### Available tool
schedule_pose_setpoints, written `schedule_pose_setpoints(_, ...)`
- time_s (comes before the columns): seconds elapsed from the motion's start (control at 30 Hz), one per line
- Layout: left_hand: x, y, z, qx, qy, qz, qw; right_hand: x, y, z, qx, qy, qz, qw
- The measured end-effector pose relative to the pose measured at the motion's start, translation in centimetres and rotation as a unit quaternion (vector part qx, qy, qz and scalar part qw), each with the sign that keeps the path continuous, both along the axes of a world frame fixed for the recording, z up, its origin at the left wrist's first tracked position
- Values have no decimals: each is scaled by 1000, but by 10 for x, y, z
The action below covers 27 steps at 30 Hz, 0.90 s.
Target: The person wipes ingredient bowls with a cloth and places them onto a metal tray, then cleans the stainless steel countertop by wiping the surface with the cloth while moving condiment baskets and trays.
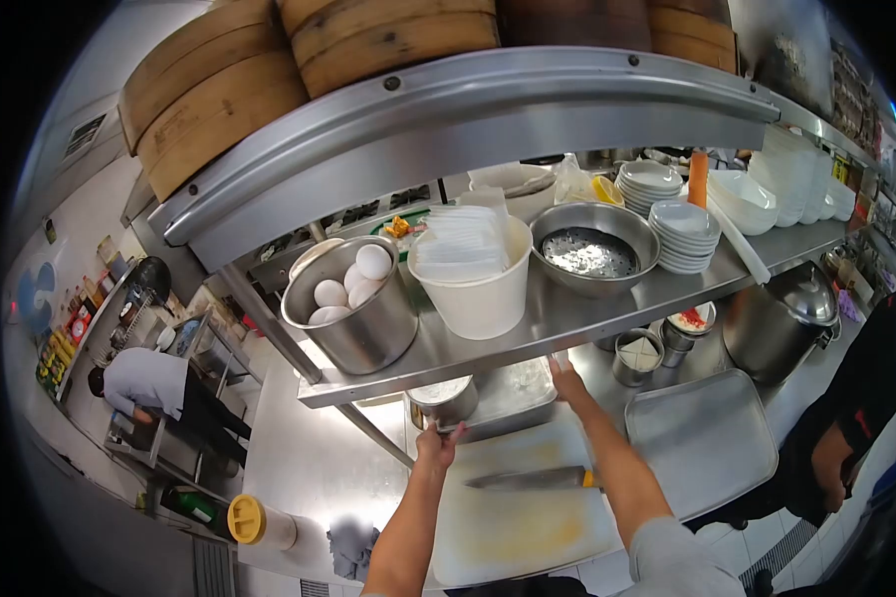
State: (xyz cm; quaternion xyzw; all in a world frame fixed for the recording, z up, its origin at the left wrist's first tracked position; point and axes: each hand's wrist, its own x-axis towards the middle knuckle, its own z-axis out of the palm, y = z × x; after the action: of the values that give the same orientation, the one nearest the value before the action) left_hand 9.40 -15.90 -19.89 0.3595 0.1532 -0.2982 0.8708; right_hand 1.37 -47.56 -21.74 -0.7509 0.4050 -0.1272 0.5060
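Note:
Under the shelf, a shallow rectangular metal tray (516, 396) sits on the counter behind the cutting board. My right hand (566, 382) grips its right edge. At the near left, my left hand (438, 446) is closed on the tray's front side, thumb pointing right; its other fingers are partly hidden. Just beyond that hand stands a round metal container (444, 406) with something white in it. A knife (528, 479) with a yellow handle lies across the stained white cutting board (513, 542), below and between my forearms.
The metal shelf (368, 386) overhead holds a pot of eggs (353, 333), a white bucket (476, 298), a steel bowl (595, 249) and stacked dishes (685, 237). An empty tray (702, 430) lies right. One person (836, 428) stands at right; another (154, 383) bends at far left.

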Motion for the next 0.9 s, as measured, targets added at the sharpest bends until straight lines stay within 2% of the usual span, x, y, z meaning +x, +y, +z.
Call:
schedule_pose_setpoints(0.1, 11, -6, -2, -30, 12, 5, 999, -71, 44, 18, -149, -95, 10, 984)
schedule_pose_setpoints(0.17, 16, -10, -1, -46, 19, 5, 999, -116, 70, 36, -217, -100, 59, 969)
schedule_pose_setpoints(0.23, 23, -12, -4, -17, -26, 7, 999, -158, 98, 88, -166, -119, 131, 970)
schedule_pose_setpoints(0.3, 29, -16, -3, -13, -48, 14, 999, -192, 129, 168, -105, -145, 244, 953)
schedule_pose_setpoints(0.33, 33, -17, -2, 18, -49, 1, 999, -204, 141, 203, -112, -145, 240, 953)
schedule_pose_setpoints(0.4, 42, -14, -11, 56, -63, -23, 996, -222, 161, 267, -202, -217, 364, 883)
schedule_pose_setpoints(0.43, 42, -13, -7, 55, -61, -28, 996, -227, 170, 293, -203, -214, 361, 884)
schedule_pose_setpoints(0.5, 38, -8, 0, 53, -63, -41, 996, -231, 186, 335, -317, -279, 352, 835)
schedule_pose_setpoints(0.53, 48, -5, -17, 52, -40, -77, 995, -225, 194, 345, -315, -275, 356, 836)
schedule_pose_setpoints(0.57, 47, 2, -29, 51, -34, -74, 995, -218, 204, 355, -363, -293, 343, 816)
schedule_pose_setpoints(0.63, 37, 12, -44, 53, -14, -142, 988, -193, 227, 369, -439, -323, 320, 775)
schedule_pose_setpoints(0.7, -3, 33, -32, 76, -37, -156, 984, -158, 257, 380, -486, -342, 303, 745)
schedule_pose_setpoints(0.73, -25, 46, -26, 118, -88, -207, 967, -140, 271, 386, -503, -348, 294, 735)
schedule_pose_setpoints(0.77, -46, 62, -20, 159, -136, -260, 943, -121, 282, 391, -501, -347, 280, 742)
schedule_pose_setpoints(0.8, -64, 79, -12, 162, -130, -264, 942, -102, 288, 395, -498, -345, 266, 750)
schedule_pose_setpoints(0.87, -97, 112, 1, 178, -211, -374, 885, -60, 287, 390, -494, -325, 229, 773)
schedule_pose_setpoints(0.9, -110, 130, 6, 180, -201, -379, 885, -46, 283, 388, -488, -318, 229, 780)
